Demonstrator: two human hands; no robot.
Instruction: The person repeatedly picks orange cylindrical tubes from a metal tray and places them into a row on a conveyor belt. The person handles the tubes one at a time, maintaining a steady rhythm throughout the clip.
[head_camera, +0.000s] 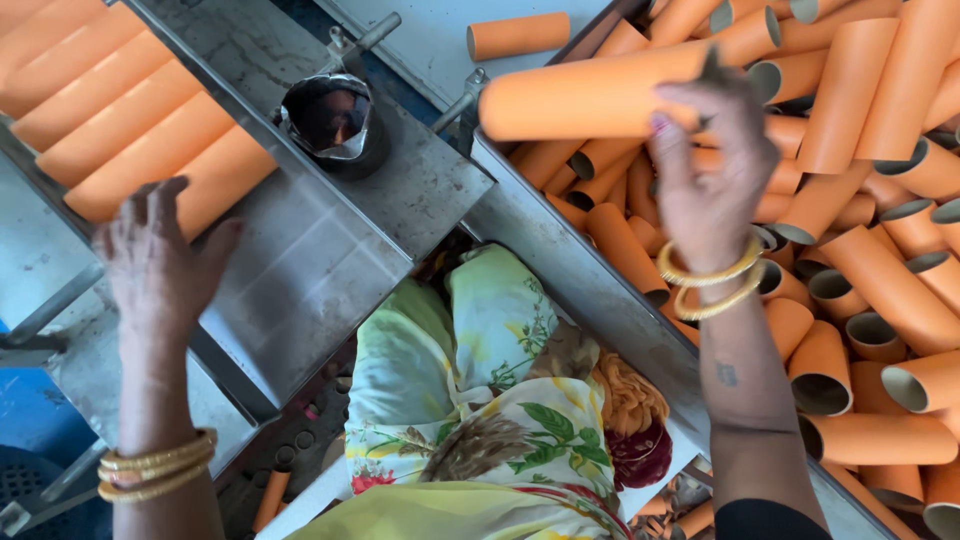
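Note:
My right hand (712, 170) grips an orange cardboard tube (590, 97), held level above the edge of a bin (590, 270) heaped with several more orange tubes (880, 250). My left hand (160, 262) rests with fingers spread on a slanted metal tray (300, 270), touching the lowest of several orange tubes (130, 130) lined up side by side on it. Gold bangles circle both wrists.
A round dark metal cup (332, 122) sits on the metal plate between tray and bin. One loose orange tube (518, 34) lies on the pale surface beyond. My lap in floral yellow cloth (480, 400) fills the gap below. Small tube pieces lie on the floor (290, 470).

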